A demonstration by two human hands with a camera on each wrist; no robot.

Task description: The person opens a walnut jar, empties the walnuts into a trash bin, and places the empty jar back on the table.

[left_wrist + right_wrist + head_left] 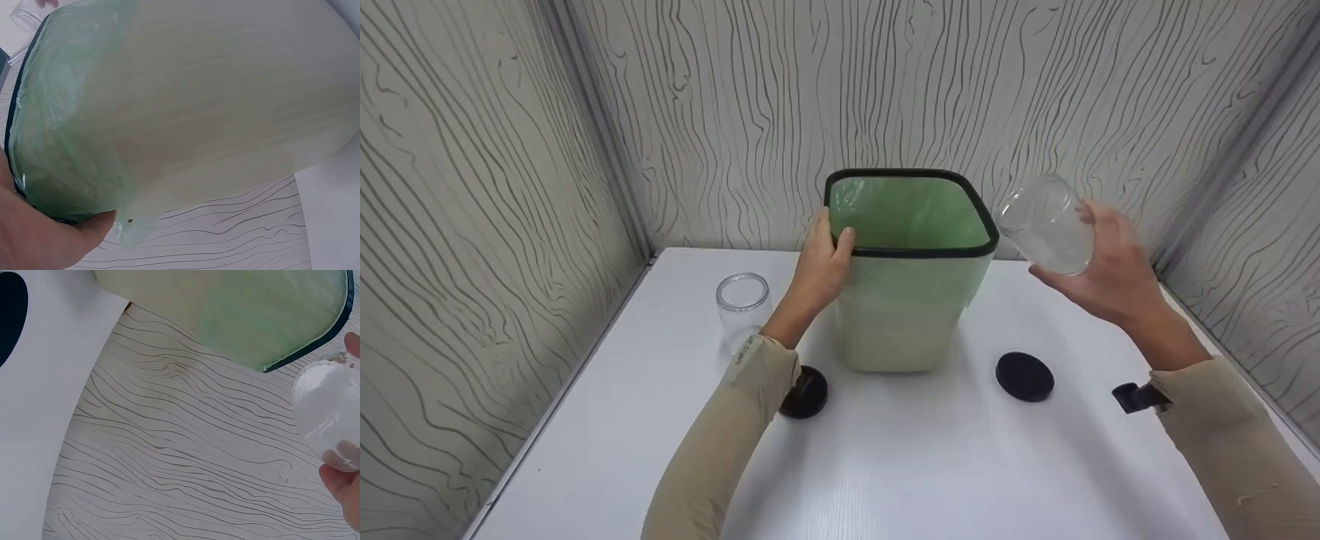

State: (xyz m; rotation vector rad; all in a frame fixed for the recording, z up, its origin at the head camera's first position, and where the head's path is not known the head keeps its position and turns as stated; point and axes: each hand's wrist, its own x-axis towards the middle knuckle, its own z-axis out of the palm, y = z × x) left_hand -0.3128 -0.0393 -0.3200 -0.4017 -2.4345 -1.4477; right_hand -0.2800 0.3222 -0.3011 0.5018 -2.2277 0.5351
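A pale trash can [896, 337] with a black rim and a green plastic liner [915, 281] stands upright on the table. My left hand [819, 266] grips its rim on the left; in the left wrist view, the thumb [95, 228] lies against the liner. Right of the can, my right hand [1117, 262] holds a clear jar [1046, 229] in the air. The jar tilts with its mouth towards the can, close to the rim. Brownish specks show along the jar's upper edge in the right wrist view. What lies inside the can is hidden.
A second clear jar [743, 307] stands upright left of the can, partly behind my left forearm. One black lid [1024, 376] lies right of the can, another black lid [808, 394] beside the left sleeve. Patterned panels [780, 112] enclose the white table [900, 465].
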